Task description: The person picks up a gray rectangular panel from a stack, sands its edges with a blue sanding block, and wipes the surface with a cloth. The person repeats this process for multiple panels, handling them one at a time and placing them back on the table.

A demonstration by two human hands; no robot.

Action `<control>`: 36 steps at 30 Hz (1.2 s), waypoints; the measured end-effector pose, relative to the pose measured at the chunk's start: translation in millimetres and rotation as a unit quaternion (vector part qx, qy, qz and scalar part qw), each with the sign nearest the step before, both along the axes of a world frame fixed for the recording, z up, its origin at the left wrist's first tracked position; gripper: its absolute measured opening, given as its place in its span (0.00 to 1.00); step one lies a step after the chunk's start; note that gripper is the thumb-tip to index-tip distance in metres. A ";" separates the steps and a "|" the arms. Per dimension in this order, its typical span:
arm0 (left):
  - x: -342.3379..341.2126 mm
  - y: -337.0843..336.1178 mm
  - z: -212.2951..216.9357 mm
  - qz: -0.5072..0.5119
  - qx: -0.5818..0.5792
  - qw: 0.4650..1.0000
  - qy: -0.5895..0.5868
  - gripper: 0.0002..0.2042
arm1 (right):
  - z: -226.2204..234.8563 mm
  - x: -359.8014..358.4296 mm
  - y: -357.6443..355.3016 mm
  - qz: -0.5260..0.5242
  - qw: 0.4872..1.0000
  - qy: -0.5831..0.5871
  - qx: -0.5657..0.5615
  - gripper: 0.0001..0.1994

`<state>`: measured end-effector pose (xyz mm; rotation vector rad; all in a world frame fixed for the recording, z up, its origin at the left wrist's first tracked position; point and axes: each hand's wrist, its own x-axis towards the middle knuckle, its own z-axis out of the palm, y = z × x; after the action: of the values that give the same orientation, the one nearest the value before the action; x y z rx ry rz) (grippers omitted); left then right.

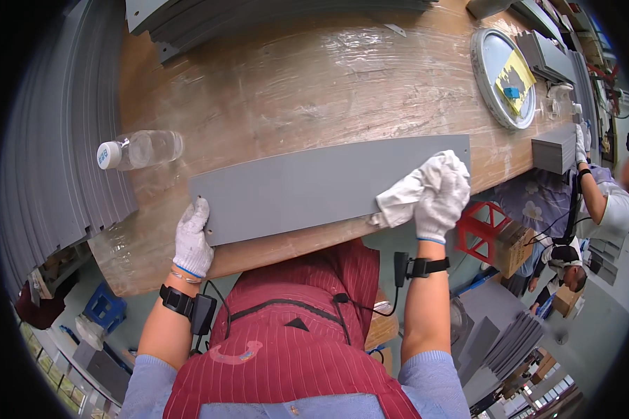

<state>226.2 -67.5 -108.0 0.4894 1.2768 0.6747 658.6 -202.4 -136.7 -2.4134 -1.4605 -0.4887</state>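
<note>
A long flat grey panel [300, 185] with small holes at its ends lies across the near edge of the table, slightly tilted in view. My left hand [193, 241], in a white knitted glove, grips the panel's left end, its thumb by the corner hole. Over the right end, my gloved right hand [442, 199] is closed around a crumpled white cloth [398, 199]. The cloth rests against the panel's surface and hangs over its near edge. Folds of cloth partly hide the right fingers.
Film covers the wooden table [258, 98]. A clear bottle [147, 149] lies on its side near stacked grey panels [63, 140]. At the far right are a round lid [481, 70] holding a yellow sheet, and a smaller panel stack [554, 150]. Beyond sits a co-worker [608, 202].
</note>
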 end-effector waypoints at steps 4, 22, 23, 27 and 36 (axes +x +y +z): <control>3.6 1.3 0.6 0.019 0.008 1.000 -0.005 0.18 | 58.5 125.3 -74.4 -0.401 0.880 0.231 0.110 0.13; -1.5 -5.6 -9.8 0.058 0.018 0.998 0.033 0.19 | 12.1 68.4 27.9 -0.074 0.996 0.018 0.044 0.16; -0.1 -4.2 -10.5 0.060 0.016 0.998 0.029 0.18 | 7.7 130.2 -3.3 -0.087 0.995 0.045 0.032 0.14; 3.2 -7.6 -13.5 0.078 0.031 0.996 0.040 0.18 | 47.1 224.1 -33.1 -0.178 0.849 0.424 0.260 0.11; -7.3 -15.5 -29.9 0.116 0.040 0.978 0.167 0.24 | 139.7 58.8 220.0 0.192 0.750 0.630 -0.057 0.23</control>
<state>218.9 -83.1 -138.0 0.5407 1.6445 0.8676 717.4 17.5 2.9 -1.6221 -1.1635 1.1453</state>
